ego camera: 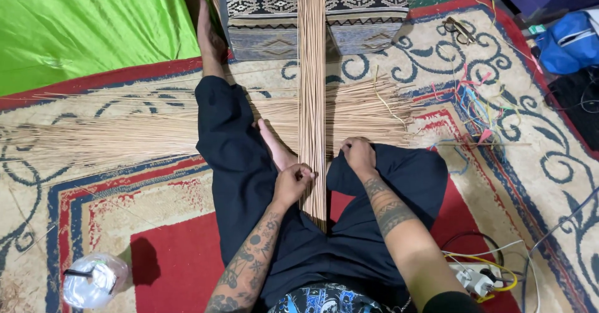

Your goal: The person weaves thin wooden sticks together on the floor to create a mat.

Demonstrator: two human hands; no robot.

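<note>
Hands worked a long bundle of thin sticks on a patterned rug.

Left hand [292,184] was pinched shut on a few sticks at the near end of the upright bundle [311,70], which ran straight away from both hands and over a patterned cushion [262,14]. Right hand [360,154], just beside the bundle, rested closed on the dark trouser knee; whether it gripped any stick I could not tell. More sticks [112,135] lay fanned crosswise beyond the hands. Judged from this, the work would go best with the strands kept parallel and taut, taking only a few at a time. Near the left elbow sat a clear plastic cup [93,280]; no readable label showed. Coloured strings [480,104] lay beyond the right hand.
</note>
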